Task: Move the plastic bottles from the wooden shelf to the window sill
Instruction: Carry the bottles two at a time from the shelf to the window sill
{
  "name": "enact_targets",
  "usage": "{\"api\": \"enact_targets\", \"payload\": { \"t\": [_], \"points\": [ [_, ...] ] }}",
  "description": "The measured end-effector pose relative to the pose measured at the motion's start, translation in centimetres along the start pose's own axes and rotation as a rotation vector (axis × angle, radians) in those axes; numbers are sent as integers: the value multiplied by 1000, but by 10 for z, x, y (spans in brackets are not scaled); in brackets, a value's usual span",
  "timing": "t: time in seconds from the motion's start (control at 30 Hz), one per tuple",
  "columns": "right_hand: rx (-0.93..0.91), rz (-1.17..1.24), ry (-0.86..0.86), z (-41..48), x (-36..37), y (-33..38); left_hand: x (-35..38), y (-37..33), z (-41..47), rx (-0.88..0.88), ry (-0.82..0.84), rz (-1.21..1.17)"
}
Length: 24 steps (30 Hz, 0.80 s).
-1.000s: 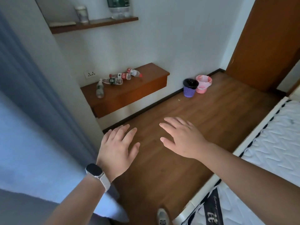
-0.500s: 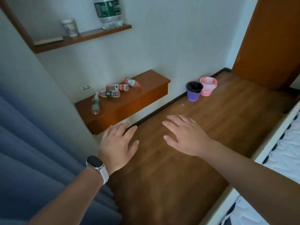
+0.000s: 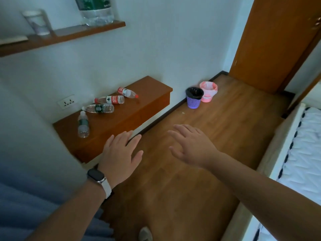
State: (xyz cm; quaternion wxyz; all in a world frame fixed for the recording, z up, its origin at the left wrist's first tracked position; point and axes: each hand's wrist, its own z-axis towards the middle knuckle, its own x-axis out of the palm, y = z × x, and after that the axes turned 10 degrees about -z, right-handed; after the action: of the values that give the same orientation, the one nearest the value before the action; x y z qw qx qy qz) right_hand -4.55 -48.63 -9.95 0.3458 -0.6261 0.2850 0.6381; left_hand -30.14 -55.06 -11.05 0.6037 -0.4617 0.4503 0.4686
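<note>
Left hand: the left hand [image 3: 119,152], a watch [image 3: 96,175] on its wrist, hangs palm-down with fingers [image 3: 127,136] straight and spread, holding nothing; in this view the tips overlap the front edge of the wooden shelf [image 3: 149,94], and contact cannot be told.
Right hand: the right hand [image 3: 192,145] is flat and empty, fingers loosely splayed above the floor [image 3: 173,188].
Bottles: four plastic bottles lie on their sides on the shelf's left and middle stretch: a near green-label bottle [image 3: 83,125] by the left end, a second green-label bottle [image 3: 99,108], a red-label bottle [image 3: 110,99] and a red-capped bottle [image 3: 127,92] towards the wall.
Shelf edges: the right end is bare wood.
Open room: a strip of floor runs between the shelf and the bed [image 3: 304,145].
Far corner: a purple basket [image 3: 193,100] touches a pink bin [image 3: 207,92] beside the skirting.
Left margin: a blue curtain [image 3: 26,206].
</note>
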Motion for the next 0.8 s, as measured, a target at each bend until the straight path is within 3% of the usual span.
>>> {"api": "enact_targets", "payload": {
  "t": [0.43,0.8],
  "points": [
    [-3,-2,-36,187,-14,75,-8,167,77,-41,-146,-63],
    [42,7,-20,252,10,39,14,202,150,-54,-116,-47]
  ]
}}
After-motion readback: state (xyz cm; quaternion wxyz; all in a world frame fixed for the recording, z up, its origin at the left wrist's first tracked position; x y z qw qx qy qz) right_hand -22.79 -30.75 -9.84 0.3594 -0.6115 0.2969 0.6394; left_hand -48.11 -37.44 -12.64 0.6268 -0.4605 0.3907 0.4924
